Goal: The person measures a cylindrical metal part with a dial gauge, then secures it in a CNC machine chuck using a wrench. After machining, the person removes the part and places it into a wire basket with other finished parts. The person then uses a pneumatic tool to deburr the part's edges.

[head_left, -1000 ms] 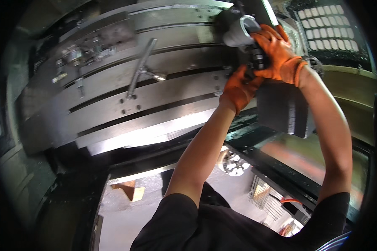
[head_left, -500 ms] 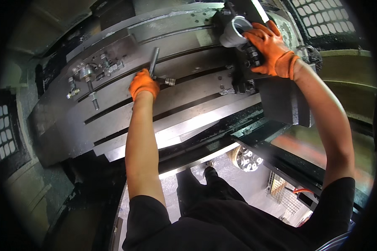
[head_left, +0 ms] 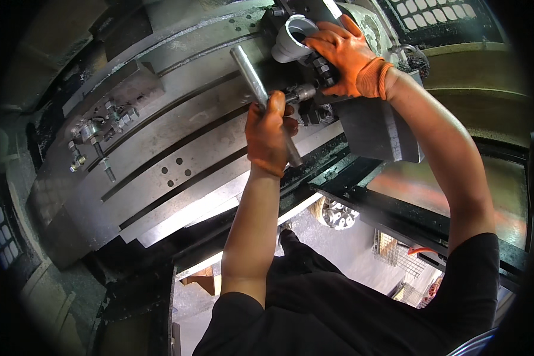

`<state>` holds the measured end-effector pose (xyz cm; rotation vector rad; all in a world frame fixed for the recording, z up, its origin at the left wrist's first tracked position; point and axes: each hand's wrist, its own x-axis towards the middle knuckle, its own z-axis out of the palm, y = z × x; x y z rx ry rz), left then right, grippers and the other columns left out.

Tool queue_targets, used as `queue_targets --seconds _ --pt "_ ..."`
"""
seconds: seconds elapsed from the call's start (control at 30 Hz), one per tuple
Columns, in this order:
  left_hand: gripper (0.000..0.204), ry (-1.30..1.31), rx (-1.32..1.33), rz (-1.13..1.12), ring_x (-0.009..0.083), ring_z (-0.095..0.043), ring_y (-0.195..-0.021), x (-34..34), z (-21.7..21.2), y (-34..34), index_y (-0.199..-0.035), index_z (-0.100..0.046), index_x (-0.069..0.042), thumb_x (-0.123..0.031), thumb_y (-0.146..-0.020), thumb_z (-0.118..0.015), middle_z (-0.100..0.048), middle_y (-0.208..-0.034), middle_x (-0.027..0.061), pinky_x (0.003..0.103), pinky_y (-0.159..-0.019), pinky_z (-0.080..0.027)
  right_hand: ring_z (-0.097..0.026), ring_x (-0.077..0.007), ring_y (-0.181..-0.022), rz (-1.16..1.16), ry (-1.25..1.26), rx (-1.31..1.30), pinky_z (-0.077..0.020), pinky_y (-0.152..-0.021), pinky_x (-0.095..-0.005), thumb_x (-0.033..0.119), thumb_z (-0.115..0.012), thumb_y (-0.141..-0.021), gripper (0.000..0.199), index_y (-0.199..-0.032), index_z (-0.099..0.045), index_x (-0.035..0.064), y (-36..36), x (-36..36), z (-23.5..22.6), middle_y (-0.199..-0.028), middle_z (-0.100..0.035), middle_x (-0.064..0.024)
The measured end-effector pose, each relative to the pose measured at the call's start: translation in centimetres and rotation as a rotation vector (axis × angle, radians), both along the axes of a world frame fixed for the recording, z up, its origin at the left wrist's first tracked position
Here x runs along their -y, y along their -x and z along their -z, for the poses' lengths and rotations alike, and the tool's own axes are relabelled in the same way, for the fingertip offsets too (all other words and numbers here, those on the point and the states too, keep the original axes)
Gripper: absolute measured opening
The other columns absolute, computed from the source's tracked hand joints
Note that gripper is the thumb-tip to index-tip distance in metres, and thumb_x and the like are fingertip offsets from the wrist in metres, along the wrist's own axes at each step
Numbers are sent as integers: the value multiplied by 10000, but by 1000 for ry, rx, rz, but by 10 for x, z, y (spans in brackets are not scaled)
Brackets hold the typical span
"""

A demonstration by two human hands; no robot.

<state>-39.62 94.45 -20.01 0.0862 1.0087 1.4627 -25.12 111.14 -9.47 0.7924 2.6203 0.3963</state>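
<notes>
My left hand [head_left: 267,133] clenched the T-handled wrench [head_left: 249,71], its socket [head_left: 304,92] right up near the dark bolt [head_left: 323,68]! My right hand [head_left: 347,58] spread over that bolt, fingertips at the grey cup [head_left: 288,47], by the slotted table's [head_left: 210,151] right end; gripping or just steadying, I couldn't tell. Cup in place, I judged, but socket work looked unfinished: seated or not, its mouth was lost beside my right thumb.

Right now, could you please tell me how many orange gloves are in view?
2: one on the left hand, closed around the T-handled wrench; the other on the right hand, beside the grey cylindrical part. No others show.
</notes>
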Motion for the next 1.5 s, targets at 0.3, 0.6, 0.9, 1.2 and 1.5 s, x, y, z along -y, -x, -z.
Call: queue_targets --seconds 0.3,0.6,0.9,1.2,1.5 --pt "345 147 245 -68 167 -592 -592 -22 1 -21 -1057 -603 -64 -405 -1013 -625 -647 -837 84 294 -532 -488 -349 -288 -1527 -32 23 -65 -171 -1281 -585 455 -928 -608 1063 -1522 -482 145 0 -2 1 -1524 -501 -61" --pt "485 52 559 126 246 -667 -702 -29 -15 -16 -1077 -617 -44 -523 -1009 -594 -686 -857 116 375 -669 -525 -377 -281 -1512 -73 -34 -26 -213 -1259 -561 495 -876 -682 959 -1501 -525 142 -2 -4 -1 -1530 -523 -50" --pt "320 -254 275 182 151 -645 -689 -31 53 -11 -1216 -543 -55 -59 -925 -676 -624 -850 53 312 -584 -519 -359 -303 -1520 -52 18 -77 -166 -1285 -582 484 -911 -619 1030 -1497 -509 129 -1 -2 2 -1520 -507 -75" --pt "472 -334 -564 187 104 -621 -771 -30 56 -9 -1354 -504 -57 -123 -946 -730 -639 -932 39 283 -687 -521 -352 -310 -1519 -64 0 -18 -166 -1278 -574 538 -867 -673 1001 -1503 -501 113 0 -4 0 -1533 -506 -83" --pt "489 -280 -207 47 172 -680 -730 -23 43 40 -1373 -614 -33 -392 -1049 -547 -716 -913 114 314 -682 -573 -389 -338 -1480 -85 31 -104 -190 -1264 -611 523 -891 -618 1014 -1457 -529 84 -10 -6 1 -1480 -537 -93"
